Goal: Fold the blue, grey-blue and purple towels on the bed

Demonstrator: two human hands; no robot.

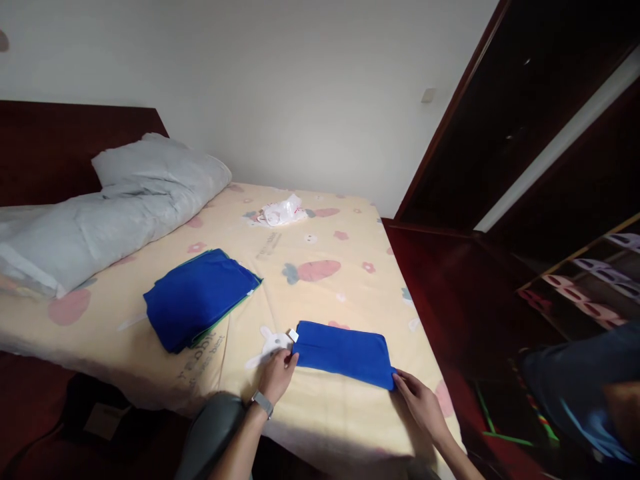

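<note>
A blue cloth (pixel 345 352), folded into a long rectangle, lies on the patterned bed sheet (pixel 325 417) near the bed's front edge. My left hand (pixel 278 375), with a watch at its wrist, pinches the cloth's left front corner. A small white tag (pixel 293 335) sticks out just above those fingers. At the cloth's right front corner, my right hand (pixel 417 400) pinches the edge between thumb and fingers. To the left lies a stack of blue cloths (pixel 203 297) with some green edges showing.
A crumpled white plastic bag (pixel 283 211) rests toward the wall. A grey quilt (pixel 125 193) is heaped by the dark headboard (pixel 75 150). Right of the bed are a shoe rack with slippers (pixel 575 297) and a person's leg in dark trousers (pixel 565 387).
</note>
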